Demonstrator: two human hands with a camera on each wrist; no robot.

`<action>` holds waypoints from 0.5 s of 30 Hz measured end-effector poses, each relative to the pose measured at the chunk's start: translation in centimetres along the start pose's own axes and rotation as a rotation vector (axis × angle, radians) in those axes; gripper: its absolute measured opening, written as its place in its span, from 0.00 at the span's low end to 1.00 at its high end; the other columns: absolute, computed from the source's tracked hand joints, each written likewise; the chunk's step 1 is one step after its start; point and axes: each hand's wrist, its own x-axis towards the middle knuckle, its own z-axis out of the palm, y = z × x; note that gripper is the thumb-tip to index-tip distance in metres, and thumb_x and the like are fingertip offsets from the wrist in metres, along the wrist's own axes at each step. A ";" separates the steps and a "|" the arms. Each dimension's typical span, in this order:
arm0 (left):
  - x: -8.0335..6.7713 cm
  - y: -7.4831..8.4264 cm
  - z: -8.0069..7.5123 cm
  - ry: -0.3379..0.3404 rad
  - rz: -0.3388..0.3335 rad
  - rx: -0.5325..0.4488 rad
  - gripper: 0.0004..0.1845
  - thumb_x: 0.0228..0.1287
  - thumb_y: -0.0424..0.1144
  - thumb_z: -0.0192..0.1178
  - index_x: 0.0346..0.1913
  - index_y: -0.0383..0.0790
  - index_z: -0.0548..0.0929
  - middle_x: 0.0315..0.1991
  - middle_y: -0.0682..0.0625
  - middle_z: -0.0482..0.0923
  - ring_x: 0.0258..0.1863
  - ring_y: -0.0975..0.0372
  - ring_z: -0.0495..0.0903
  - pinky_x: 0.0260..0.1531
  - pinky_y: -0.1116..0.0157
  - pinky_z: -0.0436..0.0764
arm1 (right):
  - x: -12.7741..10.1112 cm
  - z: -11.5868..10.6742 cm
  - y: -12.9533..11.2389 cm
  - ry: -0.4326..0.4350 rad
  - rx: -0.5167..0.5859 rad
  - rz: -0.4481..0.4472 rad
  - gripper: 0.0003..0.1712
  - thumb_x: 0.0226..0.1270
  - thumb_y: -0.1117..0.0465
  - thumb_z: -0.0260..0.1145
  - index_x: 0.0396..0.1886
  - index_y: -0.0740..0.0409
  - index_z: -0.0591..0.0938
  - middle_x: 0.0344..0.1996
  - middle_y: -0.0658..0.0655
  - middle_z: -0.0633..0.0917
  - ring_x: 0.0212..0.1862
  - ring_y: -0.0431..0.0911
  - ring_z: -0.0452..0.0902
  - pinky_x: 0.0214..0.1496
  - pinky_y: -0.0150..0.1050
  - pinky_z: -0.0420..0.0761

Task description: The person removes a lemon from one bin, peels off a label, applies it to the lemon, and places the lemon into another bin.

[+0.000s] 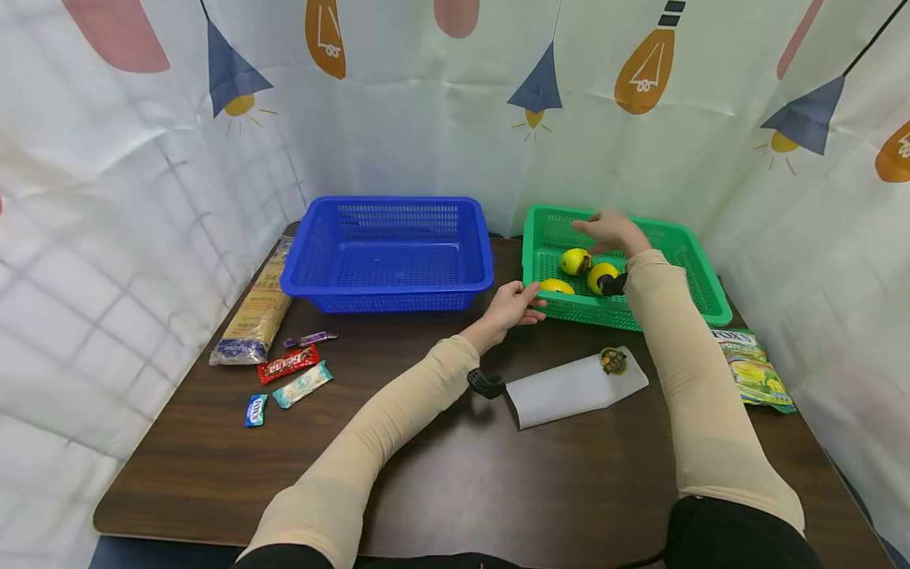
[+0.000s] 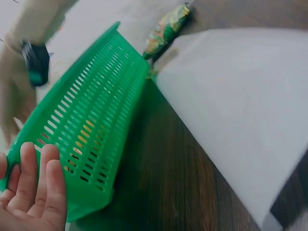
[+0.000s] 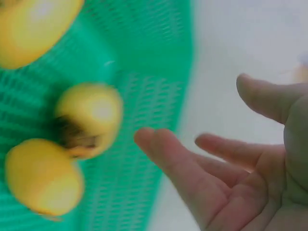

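My left hand (image 1: pixel 508 314) grips the near left corner of the green basket (image 2: pixel 96 110), thumb at the rim and fingers against the outer wall. Over the far side of that basket hovers my right hand (image 1: pixel 614 233), its fingers spread and holding nothing, as the right wrist view shows. Inside the basket lie three yellow fruits: one by the near rim (image 1: pixel 557 286), one with a dark brown end (image 3: pixel 91 118), and another beside it (image 3: pixel 45 178).
A blue basket (image 1: pixel 384 300) stands left of the green one. White folded paper with a round badge (image 1: pixel 576 387) lies in front. A noodle pack (image 1: pixel 259 308), a red candy bar (image 1: pixel 288 364) and other wrapped sweets are at left; a green-yellow packet (image 1: pixel 753 370) is at right.
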 end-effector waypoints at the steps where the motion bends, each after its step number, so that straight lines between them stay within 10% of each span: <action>1: 0.0 0.0 -0.2 0.000 0.008 0.019 0.15 0.77 0.52 0.49 0.41 0.42 0.74 0.56 0.36 0.82 0.29 0.67 0.84 0.50 0.59 0.87 | -0.8 -0.1 -0.5 0.006 -0.011 -0.046 0.48 0.76 0.35 0.45 0.79 0.64 0.49 0.76 0.72 0.57 0.67 0.59 0.75 0.71 0.56 0.72; 15: -5.2 -2.6 -2.6 -0.194 0.055 0.325 0.28 0.79 0.57 0.40 0.53 0.35 0.77 0.50 0.39 0.85 0.35 0.62 0.85 0.42 0.62 0.86 | -12.3 10.5 0.1 0.201 -0.131 -0.473 0.26 0.74 0.45 0.60 0.63 0.56 0.78 0.50 0.63 0.88 0.46 0.55 0.87 0.45 0.49 0.86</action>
